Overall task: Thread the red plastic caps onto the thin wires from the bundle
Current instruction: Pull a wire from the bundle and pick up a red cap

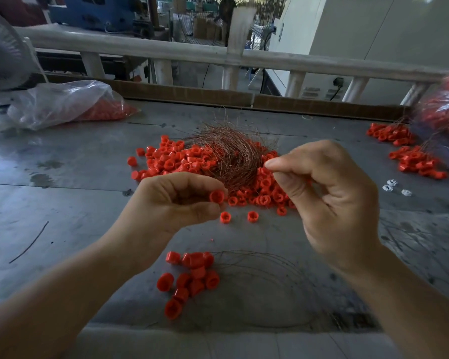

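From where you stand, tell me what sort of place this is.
Most likely a small factory's hand-assembly bench: a worn metal table holds a heap of red caps and a wire bundle, a plastic bag holds more caps, and blue machinery stands beyond the railing.

What we cannot make out

The bag of caps (443,112) at right is blurred and cut by the edge; the fan (0,53) at left is cut off too; the wire bundle (226,156) covers part of the cap pile (171,159); the wire (274,174) pinched in our right hand (329,193) is too thin to follow; our left hand (171,203) hides half its cap (216,196); the white bits (395,186) are too small to name.
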